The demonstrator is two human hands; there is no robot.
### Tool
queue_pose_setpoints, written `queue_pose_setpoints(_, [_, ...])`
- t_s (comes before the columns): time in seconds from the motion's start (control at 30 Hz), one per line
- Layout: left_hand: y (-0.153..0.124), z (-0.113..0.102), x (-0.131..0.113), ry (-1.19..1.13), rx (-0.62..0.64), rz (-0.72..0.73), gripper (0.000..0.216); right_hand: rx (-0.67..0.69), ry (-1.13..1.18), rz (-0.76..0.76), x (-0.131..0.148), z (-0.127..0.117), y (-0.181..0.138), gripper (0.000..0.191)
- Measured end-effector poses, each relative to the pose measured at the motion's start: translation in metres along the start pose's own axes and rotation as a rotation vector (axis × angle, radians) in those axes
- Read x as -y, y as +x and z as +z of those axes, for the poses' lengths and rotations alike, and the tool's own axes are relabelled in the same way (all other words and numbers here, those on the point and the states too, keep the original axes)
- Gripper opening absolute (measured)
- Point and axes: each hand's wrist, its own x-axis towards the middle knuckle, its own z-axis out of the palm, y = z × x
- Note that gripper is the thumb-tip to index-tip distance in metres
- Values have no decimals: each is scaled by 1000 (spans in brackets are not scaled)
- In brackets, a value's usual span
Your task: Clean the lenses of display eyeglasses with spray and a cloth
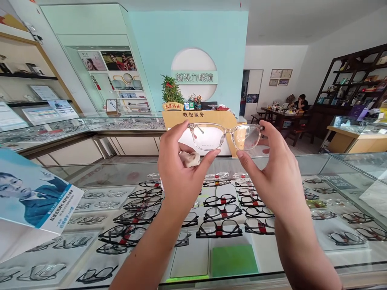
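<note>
Round wall sign [195, 76], white on pale green band: "新视力眼镜". Yellow front panel [208, 117] of cashier desk, dark characters: "收银服务". Yellow plant pot [173, 106] on desk's left end: four red characters, too small to read surely. Leaflet [39, 201] at left edge of glass surface [326, 165]: lines of blue characters, illegible. Clear-frame glasses [225, 136]: faint lens print, unreadable. Framed certificates [280, 76] on far wall: illegible.

An optician's shop. The glass counter [317, 161] holds rows of spectacle frames [219, 229] on white trays, and more glass cases [60, 131] run off to the left. Beyond its far edge stand a yellow cashier desk [198, 114], a round wall sign [193, 76] and eyewear posters [117, 60]. Clear spectacles [225, 137] are held above the counter.
</note>
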Motion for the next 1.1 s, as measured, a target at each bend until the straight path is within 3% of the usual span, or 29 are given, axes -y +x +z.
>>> queue_pose_setpoints(0.43, [1, -2, 3, -45, -15, -66, 78, 9, 75, 43, 10, 0, 2, 72])
queue_pose_setpoints(0.83, [1, -2, -3, 6, -52, 55, 81, 18, 100, -12, 10, -10, -1, 73])
queue_pose_setpoints(1.1, [1, -1, -4, -12, -41, 40, 79, 12, 63, -8, 11, -12, -2, 72])
